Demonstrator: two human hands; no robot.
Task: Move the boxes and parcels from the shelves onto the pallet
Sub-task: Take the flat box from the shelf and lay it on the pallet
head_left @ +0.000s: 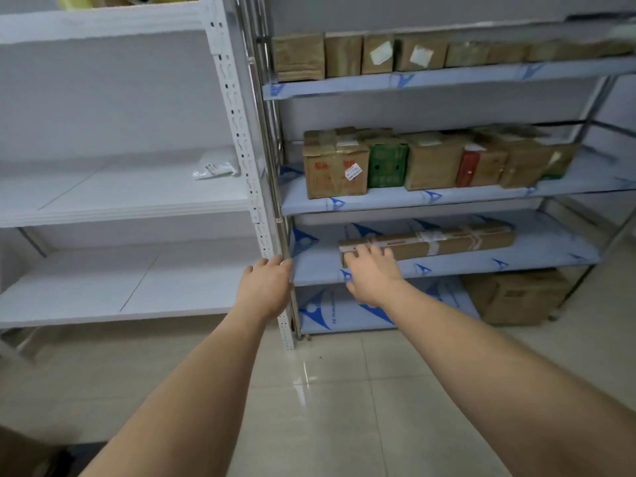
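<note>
Free room and obstacles at the lower steel shelf

The long flat parcel [426,243] lies at the frame centre with open shelf surface on both sides and free height above. The steel upright [285,249] at centre left blocks a sideways way; boxes [430,160] fill the shelf above.

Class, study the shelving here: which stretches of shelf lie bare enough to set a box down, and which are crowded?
Free: the white shelves left of the upright, bare but for a small plastic bag; the blue shelf either side of the long flat parcel under the right hand. Crowded: the two upper rows of cartons, packed side by side.
</note>
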